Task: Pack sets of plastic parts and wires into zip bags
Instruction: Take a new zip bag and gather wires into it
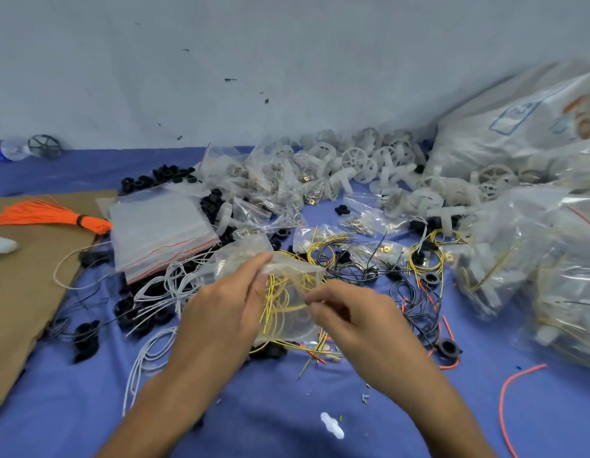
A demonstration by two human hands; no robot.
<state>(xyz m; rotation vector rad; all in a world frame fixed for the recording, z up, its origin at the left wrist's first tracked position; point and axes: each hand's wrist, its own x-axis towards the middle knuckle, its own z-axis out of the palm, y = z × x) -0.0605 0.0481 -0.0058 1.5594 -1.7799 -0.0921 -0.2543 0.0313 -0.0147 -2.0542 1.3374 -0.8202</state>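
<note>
Both my hands pinch one thin, crinkled zip bag just above the middle of the worktop, which is covered in blue cloth. My left hand grips the bag's upper edge between thumb and fingers; my right hand nips its right side with curled fingertips. Springy yellow wires loop inside the clear film. Toward the left edge lies a flat stack of empty bags with red seal lines, beside a cardboard sheet carrying an orange wire bundle. Along the far edge sit spoked white wheels and chunky black parts. At the right edge, glossy filled bags are piled.
</note>
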